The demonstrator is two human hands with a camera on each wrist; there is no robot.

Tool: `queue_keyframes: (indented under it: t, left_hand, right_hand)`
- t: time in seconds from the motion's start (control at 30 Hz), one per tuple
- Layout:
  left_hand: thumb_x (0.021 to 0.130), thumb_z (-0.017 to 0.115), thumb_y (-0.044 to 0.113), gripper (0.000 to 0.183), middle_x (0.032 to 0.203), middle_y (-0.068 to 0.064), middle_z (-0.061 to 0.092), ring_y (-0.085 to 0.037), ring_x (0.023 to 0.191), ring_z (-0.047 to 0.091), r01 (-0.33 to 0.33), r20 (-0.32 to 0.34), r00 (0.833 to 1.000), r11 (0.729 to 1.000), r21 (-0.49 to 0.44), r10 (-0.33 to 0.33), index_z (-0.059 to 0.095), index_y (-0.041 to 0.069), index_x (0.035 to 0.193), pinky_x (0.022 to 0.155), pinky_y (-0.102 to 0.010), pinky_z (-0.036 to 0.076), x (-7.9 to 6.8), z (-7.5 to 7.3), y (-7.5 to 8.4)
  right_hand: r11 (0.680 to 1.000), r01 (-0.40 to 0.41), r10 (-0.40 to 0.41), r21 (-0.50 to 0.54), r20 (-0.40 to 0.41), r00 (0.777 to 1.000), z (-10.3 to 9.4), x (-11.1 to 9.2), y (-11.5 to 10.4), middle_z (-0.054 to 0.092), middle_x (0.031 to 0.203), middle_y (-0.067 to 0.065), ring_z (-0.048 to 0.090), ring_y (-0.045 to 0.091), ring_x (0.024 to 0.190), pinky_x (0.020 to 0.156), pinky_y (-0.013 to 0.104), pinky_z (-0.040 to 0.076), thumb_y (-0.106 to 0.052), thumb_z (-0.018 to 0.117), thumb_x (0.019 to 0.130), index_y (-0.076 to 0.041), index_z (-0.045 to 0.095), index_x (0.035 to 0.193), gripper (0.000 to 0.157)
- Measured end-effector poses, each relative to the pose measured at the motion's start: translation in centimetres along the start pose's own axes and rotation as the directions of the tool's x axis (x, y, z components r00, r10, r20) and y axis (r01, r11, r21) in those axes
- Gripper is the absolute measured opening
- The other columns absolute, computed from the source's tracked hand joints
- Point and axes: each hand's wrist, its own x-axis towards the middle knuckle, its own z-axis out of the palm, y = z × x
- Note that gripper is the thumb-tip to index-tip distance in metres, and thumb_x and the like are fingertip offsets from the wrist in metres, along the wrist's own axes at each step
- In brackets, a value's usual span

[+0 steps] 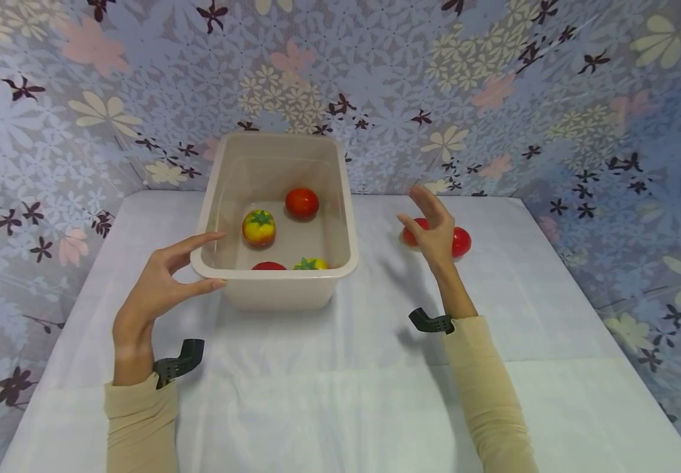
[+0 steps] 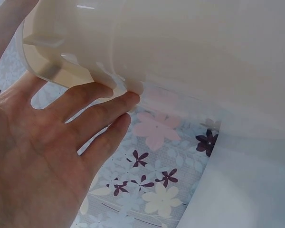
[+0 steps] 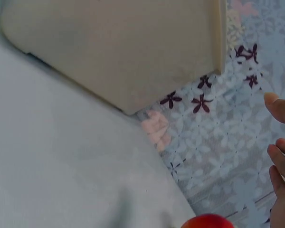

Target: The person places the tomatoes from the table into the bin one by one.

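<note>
A beige plastic bin (image 1: 281, 292) stands on the white-covered table. My left hand (image 1: 160, 282) holds its near left corner, index finger over the rim and thumb along the front; the left wrist view shows the other fingers against the outer wall. Inside lie a red tomato (image 1: 302, 203), a yellow-and-red tomato (image 1: 259, 228) with a green top, and, partly hidden by the front rim, a red one (image 1: 269, 266) and a yellow one (image 1: 312, 263). Over two red tomatoes, one on the left (image 1: 415, 232) and one on the right (image 1: 461, 242), my right hand (image 1: 435, 230) hovers with fingers spread and holding nothing.
The table (image 1: 340, 401) ends at the back and sides against flower-patterned cloth (image 1: 388, 85). The bin's high walls stand to the left of my right hand. A dark wrist mount (image 1: 179, 363) sticks out from my left wrist, another (image 1: 430, 322) from my right.
</note>
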Motion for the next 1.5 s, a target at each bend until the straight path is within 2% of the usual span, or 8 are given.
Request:
queue_keyframes:
  t: [0.2, 0.33, 0.47, 0.57, 0.73, 0.97, 1.23, 1.5]
  left_hand:
    - [0.075, 0.082, 0.003, 0.070, 0.149, -0.009, 0.047, -0.022, 0.140, 0.038, -0.016, 0.001, 1.000, 1.000, -0.002, 0.016, 0.056, 0.013, 0.139, 0.107, -0.068, 0.033, 0.0, 0.1, -0.1]
    - [0.075, 0.082, 0.002, 0.070, 0.148, -0.009, 0.048, -0.006, 0.136, 0.040, -0.023, 0.004, 1.000, 1.000, -0.001, 0.023, 0.056, 0.013, 0.139, 0.107, -0.067, 0.034, 0.0, 0.1, -0.1]
    - [0.075, 0.082, 0.002, 0.070, 0.148, -0.004, 0.049, -0.001, 0.134, 0.039, -0.028, 0.008, 1.000, 1.000, -0.005, 0.028, 0.056, 0.012, 0.139, 0.107, -0.067, 0.034, -0.1, 0.1, -0.2]
    - [0.075, 0.082, 0.003, 0.070, 0.148, 0.000, 0.049, -0.001, 0.134, 0.039, -0.028, 0.008, 1.000, 1.000, -0.007, 0.028, 0.056, 0.013, 0.139, 0.107, -0.067, 0.033, -0.1, 0.2, -0.2]
    - [0.075, 0.082, 0.003, 0.070, 0.148, -0.005, 0.049, 0.000, 0.134, 0.039, -0.029, 0.005, 1.000, 1.000, -0.003, 0.029, 0.055, 0.013, 0.139, 0.107, -0.068, 0.032, -0.1, 0.2, -0.2]
    - [0.075, 0.082, 0.003, 0.070, 0.149, -0.012, 0.047, -0.010, 0.138, 0.038, -0.021, 0.004, 1.000, 1.000, -0.003, 0.021, 0.055, 0.013, 0.139, 0.108, -0.068, 0.031, -0.1, 0.2, -0.2]
    - [0.075, 0.082, 0.003, 0.070, 0.149, -0.011, 0.047, -0.025, 0.140, 0.037, -0.009, -0.002, 1.000, 1.000, 0.001, 0.009, 0.055, 0.013, 0.139, 0.107, -0.069, 0.031, -0.1, 0.1, 0.0]
    - [0.075, 0.082, 0.003, 0.070, 0.149, -0.015, 0.046, -0.027, 0.140, 0.037, -0.007, -0.004, 1.000, 1.000, 0.005, 0.007, 0.055, 0.013, 0.139, 0.108, -0.068, 0.032, -0.1, 0.1, 0.0]
  right_hand:
    - [0.998, -0.058, 0.060, 0.020, -0.091, 0.994, -0.9, -0.2, 1.0, 0.061, 0.134, 0.009, 0.048, 0.030, 0.134, 0.113, 0.032, 0.039, 0.014, 0.074, 0.077, 0.001, 0.053, 0.136, 0.064]
    - [0.994, -0.111, 0.107, -0.022, -0.109, 0.988, -1.7, -0.6, 1.1, 0.055, 0.141, 0.014, 0.045, 0.028, 0.137, 0.117, 0.038, 0.034, 0.012, 0.072, 0.079, 0.003, 0.049, 0.139, 0.065]
    - [0.984, -0.159, 0.150, -0.083, -0.110, 0.983, -2.1, -1.1, 0.6, 0.050, 0.144, 0.020, 0.042, 0.029, 0.139, 0.119, 0.046, 0.028, 0.011, 0.071, 0.080, 0.004, 0.047, 0.140, 0.066]
    - [0.969, -0.202, 0.186, -0.141, -0.118, 0.975, -2.2, -1.4, 0.4, 0.049, 0.145, 0.020, 0.042, 0.028, 0.139, 0.119, 0.046, 0.029, 0.009, 0.072, 0.081, 0.001, 0.048, 0.141, 0.065]
    - [0.954, -0.240, 0.217, -0.179, -0.141, 0.966, -2.5, -1.7, 1.2, 0.048, 0.146, 0.018, 0.041, 0.026, 0.140, 0.119, 0.041, 0.029, 0.006, 0.072, 0.082, -0.002, 0.048, 0.142, 0.065]
    - [0.949, -0.254, 0.225, -0.184, -0.167, 0.960, -3.7, -1.4, 4.2, 0.047, 0.150, 0.009, 0.040, 0.018, 0.141, 0.119, 0.032, 0.029, 0.001, 0.075, 0.082, -0.008, 0.047, 0.144, 0.069]
    - [0.936, -0.274, 0.243, -0.221, -0.156, 0.957, -3.6, -1.5, 2.2, 0.042, 0.151, 0.017, 0.036, 0.024, 0.143, 0.121, 0.037, 0.025, 0.007, 0.070, 0.082, 0.000, 0.043, 0.145, 0.069]
    - [0.938, -0.196, 0.156, -0.285, -0.156, 0.975, -4.4, -1.6, 3.4, 0.045, 0.147, 0.023, 0.038, 0.033, 0.141, 0.120, 0.044, 0.027, 0.012, 0.073, 0.078, 0.006, 0.045, 0.141, 0.070]
